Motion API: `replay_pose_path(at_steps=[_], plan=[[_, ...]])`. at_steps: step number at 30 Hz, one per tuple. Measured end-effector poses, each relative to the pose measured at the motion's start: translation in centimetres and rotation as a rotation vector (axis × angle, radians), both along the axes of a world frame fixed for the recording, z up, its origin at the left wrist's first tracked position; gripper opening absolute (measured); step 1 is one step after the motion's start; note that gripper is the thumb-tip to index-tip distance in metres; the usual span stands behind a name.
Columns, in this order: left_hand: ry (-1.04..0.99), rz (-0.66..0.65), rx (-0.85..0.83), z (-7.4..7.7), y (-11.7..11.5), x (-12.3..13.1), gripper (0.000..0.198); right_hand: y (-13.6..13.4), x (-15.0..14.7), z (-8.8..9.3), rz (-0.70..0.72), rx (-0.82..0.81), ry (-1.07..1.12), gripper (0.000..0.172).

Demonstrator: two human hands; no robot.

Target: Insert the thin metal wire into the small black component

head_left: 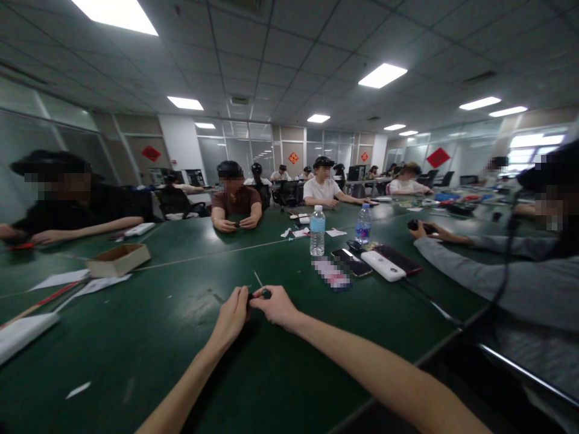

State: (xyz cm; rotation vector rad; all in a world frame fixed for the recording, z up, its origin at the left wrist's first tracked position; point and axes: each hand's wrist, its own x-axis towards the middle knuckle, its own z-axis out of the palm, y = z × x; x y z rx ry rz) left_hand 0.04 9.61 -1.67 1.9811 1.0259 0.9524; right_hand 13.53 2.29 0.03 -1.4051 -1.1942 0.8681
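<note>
Right hand point(277, 305) and left hand point(230, 317) meet in front of us, fingers closed in a narrow pinch on a small black rounded piece point(266, 293). The right fingers point(259, 303) press on its near side; the left fingers point(243, 297) come up against it from the other side, hiding part of it. A thin pale rod point(258, 278) shows just beyond, and we cannot tell whether it joins the piece. We judge the piece light, stiff and small enough to slip, best taken by its body between fingertips; the rod looks easily bent. All this sits above a dark green table point(136, 361). Farther out lie a pixelated packet point(332, 273), two phones point(351, 263), a white power bank point(382, 266), two water bottles point(317, 232) and a cardboard box point(118, 260). To our right, a co-worker's hand point(423, 229) grips a black item
</note>
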Motion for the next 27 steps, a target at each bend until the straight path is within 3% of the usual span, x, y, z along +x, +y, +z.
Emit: replay_pose_path(at_steps=[9, 17, 27], plan=[[-0.045, -0.035, -0.024, 0.2, -0.5, -0.1, 0.041, -0.3, 0.4, -0.4, 0.069, -0.009, 0.116, 0.031], [-0.102, -0.084, -0.059, 0.5, -0.9, 0.1, 0.04, -0.8, 0.2, 0.9, 0.038, -0.029, 0.197, 0.031], [-0.181, -0.104, -0.165, 2.0, -1.7, 0.5, 0.04, 0.0, 0.4, 0.5, 0.037, 0.004, 0.222, 0.031]])
